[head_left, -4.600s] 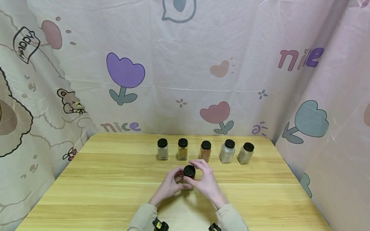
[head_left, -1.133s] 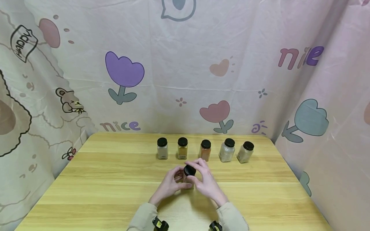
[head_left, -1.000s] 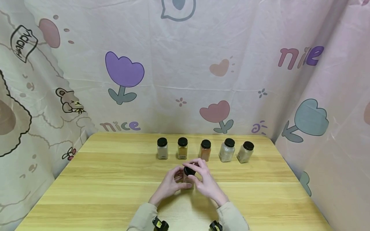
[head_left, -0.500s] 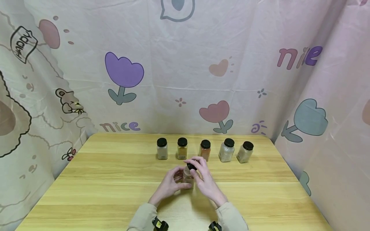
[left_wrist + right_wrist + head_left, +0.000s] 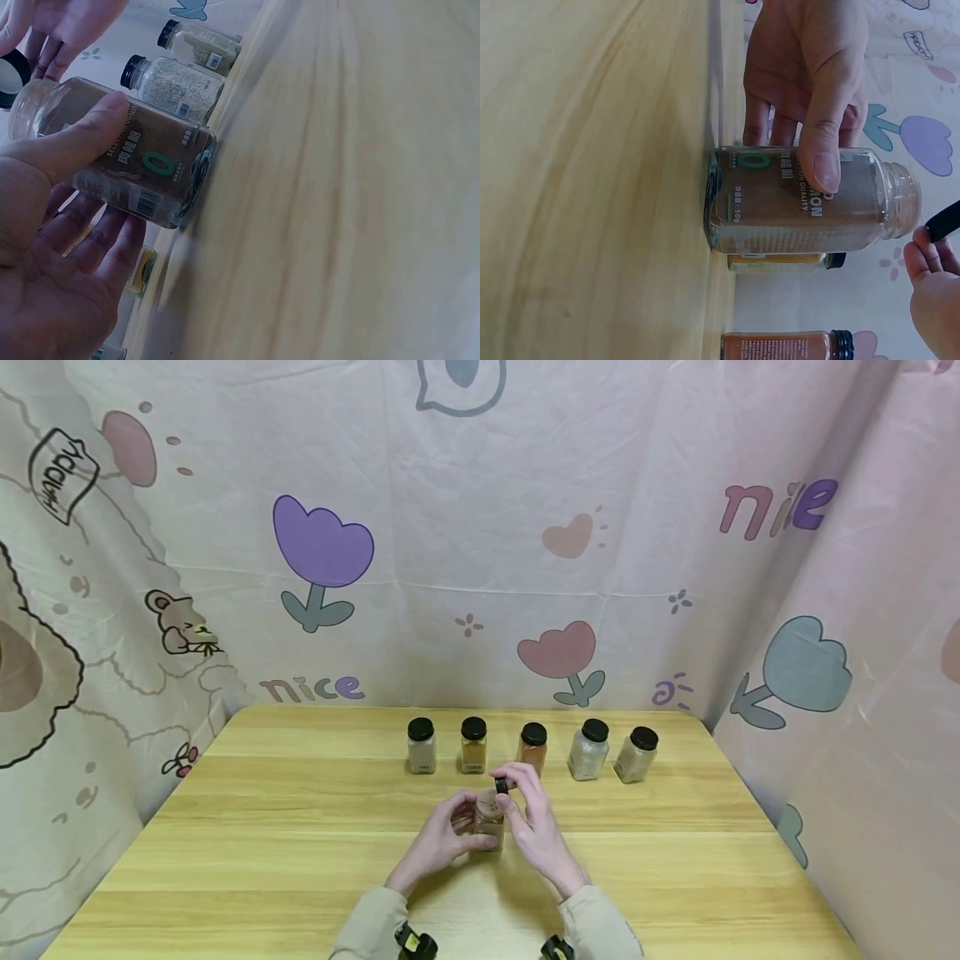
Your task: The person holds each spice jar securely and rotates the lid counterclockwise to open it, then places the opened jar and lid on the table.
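Observation:
My left hand (image 5: 442, 837) grips a square glass spice jar (image 5: 490, 833) of brown powder, standing upright on the table. In the left wrist view, the thumb lies across the label of this jar (image 5: 161, 146), and the fingers are on its other side. The jar's threaded neck (image 5: 906, 201) is uncovered, and a pale sifter top with holes shows in the head view. Just above and to the right of the neck, my right hand (image 5: 536, 827) pinches the black lid (image 5: 501, 786), turned on edge. The lid's pale inside (image 5: 10, 76) faces the left wrist camera.
Behind the hands stands a row of lidded spice jars: a pale one (image 5: 422, 753), a yellow one (image 5: 473, 753), an orange-brown one (image 5: 532, 757), a larger whitish one (image 5: 588, 756) and a beige one (image 5: 635, 762). A printed curtain (image 5: 450, 527) backs the wooden table (image 5: 247, 835).
The right hand has turned the black lid, lifted it off the jar and tipped it on edge to the right. The left hand and the jar have stayed in place.

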`<action>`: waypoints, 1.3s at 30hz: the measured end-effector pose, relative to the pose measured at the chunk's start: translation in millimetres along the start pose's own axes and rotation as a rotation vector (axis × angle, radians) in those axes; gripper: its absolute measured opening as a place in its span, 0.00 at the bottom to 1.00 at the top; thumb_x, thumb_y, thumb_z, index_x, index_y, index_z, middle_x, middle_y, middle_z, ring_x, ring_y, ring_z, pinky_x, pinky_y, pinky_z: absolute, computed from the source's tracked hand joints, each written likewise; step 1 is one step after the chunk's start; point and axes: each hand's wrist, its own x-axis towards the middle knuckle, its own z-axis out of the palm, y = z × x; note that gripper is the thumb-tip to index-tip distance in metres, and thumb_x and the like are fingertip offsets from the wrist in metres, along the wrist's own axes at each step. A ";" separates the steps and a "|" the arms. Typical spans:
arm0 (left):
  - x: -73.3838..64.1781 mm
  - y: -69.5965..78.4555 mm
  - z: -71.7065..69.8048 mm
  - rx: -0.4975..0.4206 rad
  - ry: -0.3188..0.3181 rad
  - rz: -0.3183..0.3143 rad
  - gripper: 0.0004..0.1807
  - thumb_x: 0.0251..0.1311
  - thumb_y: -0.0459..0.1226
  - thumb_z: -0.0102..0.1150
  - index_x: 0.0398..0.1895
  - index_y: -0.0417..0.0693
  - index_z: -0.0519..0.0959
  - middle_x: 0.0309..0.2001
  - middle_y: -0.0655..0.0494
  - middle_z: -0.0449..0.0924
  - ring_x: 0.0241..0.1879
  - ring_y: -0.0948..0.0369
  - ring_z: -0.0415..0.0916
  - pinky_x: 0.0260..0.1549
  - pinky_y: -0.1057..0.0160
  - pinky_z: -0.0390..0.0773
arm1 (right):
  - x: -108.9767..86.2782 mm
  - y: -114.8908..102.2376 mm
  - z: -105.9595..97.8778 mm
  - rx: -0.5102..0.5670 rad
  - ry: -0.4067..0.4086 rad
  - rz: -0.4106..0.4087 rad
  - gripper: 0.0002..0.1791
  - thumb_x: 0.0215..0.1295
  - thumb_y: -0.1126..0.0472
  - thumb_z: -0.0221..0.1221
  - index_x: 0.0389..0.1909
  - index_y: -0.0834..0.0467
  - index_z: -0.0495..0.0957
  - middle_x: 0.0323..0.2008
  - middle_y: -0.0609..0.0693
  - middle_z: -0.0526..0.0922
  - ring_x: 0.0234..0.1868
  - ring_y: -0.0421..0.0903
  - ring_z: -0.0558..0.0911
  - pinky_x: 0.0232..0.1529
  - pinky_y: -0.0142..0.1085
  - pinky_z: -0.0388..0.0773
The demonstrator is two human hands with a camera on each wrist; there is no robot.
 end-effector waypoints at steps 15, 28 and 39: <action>-0.7 0.2 -4.5 0.013 0.029 -0.044 0.32 0.49 0.34 0.76 0.58 0.37 0.75 0.57 0.39 0.81 0.60 0.45 0.79 0.67 0.53 0.77 | 0.9 1.2 1.6 0.179 0.048 0.043 0.18 0.63 0.77 0.61 0.53 0.68 0.71 0.49 0.61 0.73 0.48 0.38 0.77 0.65 0.23 0.74; -1.1 -3.1 -18.8 0.028 0.044 -0.034 0.30 0.51 0.33 0.75 0.58 0.36 0.74 0.55 0.39 0.81 0.59 0.45 0.79 0.65 0.55 0.78 | -0.9 -2.1 2.9 0.301 0.014 0.098 0.17 0.61 0.77 0.63 0.47 0.71 0.67 0.49 0.66 0.71 0.49 0.36 0.80 0.58 0.25 0.80; -3.6 -7.8 -45.7 0.060 0.073 -0.005 0.31 0.53 0.32 0.74 0.60 0.33 0.73 0.58 0.34 0.79 0.60 0.41 0.78 0.66 0.52 0.77 | 2.4 -0.2 7.8 0.303 -0.021 0.156 0.20 0.55 0.74 0.69 0.44 0.70 0.71 0.50 0.67 0.78 0.53 0.38 0.82 0.61 0.29 0.81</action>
